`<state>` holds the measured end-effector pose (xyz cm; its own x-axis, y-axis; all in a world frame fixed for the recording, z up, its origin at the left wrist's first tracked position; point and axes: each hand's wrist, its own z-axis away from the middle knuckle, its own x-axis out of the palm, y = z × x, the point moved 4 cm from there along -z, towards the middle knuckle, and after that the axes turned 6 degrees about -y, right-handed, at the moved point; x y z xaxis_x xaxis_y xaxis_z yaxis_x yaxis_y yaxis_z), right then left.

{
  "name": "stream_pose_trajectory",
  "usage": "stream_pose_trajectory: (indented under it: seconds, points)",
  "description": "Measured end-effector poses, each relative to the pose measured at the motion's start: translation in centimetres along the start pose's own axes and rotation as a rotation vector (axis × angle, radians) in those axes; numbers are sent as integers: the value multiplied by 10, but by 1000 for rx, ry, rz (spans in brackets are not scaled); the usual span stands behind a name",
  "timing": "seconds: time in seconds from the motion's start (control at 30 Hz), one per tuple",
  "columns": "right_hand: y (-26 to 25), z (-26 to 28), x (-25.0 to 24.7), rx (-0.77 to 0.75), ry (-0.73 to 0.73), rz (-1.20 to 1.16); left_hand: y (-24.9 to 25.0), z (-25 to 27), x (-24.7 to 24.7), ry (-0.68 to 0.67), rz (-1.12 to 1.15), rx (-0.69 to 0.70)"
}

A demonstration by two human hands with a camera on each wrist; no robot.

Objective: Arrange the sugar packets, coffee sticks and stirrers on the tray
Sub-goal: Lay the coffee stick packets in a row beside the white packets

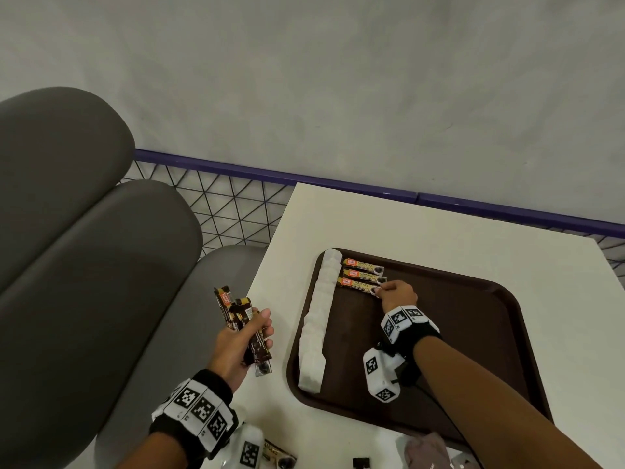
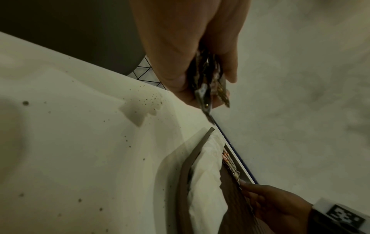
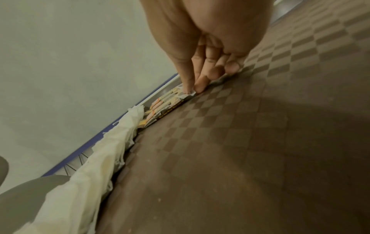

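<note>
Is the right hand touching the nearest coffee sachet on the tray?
Touching. The right wrist view shows the right hand pinching the end of the nearest sachet on the tray.

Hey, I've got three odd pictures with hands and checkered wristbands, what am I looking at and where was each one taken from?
No machine here: a person works with two bare hands, wearing wristbands with black-and-white marker squares. The big picture comes from a camera on the person's head, looking down. The other two come from cameras on the wrists, each looking along its own hand, so they appear tilted. On the white table sits a brown tray. A strip of white paper tissue runs along its left side, and three coffee sachets lie in a row beside it. The right hand pinches the end of the nearest sachet between thumb and fingers. The left hand holds a bundle of sachets above the table, left of the tray.
</note>
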<state>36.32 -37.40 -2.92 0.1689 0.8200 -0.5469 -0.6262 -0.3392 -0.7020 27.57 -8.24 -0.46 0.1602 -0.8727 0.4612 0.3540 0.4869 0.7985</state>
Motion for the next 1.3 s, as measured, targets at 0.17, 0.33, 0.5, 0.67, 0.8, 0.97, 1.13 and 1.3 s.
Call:
stream_pose_trajectory:
  seconds: [0.17, 0.33, 0.5, 0.67, 0.8, 0.97, 1.13, 1.3]
  points:
    - [3, 2, -7, -32, 61, -50, -2, -1, 5, -2, 7, -16]
    - [-6, 31, -7, -284, 121, 22, -4, 6, 11, 39, -19, 7]
    - [-37, 93, 29, -739, -172, 153, 2, 10, 22, 67, -24, 42]
    - [-39, 142, 63, -835, -622, 308, 9, 20, 31, 72, 9, 100]
    - [-31, 157, 75, -648, -782, 348, 14, 25, 32, 72, 63, 128]
    - [-33, 168, 70, -546, -926, 205, 18, 29, 34, 52, 39, 131]
    - [-40, 160, 49, -468, -838, -62, 24, 28, 30, 39, 23, 161]
    - [-37, 151, 36, -390, -784, -274, 23, 29, 28, 19, 28, 118]
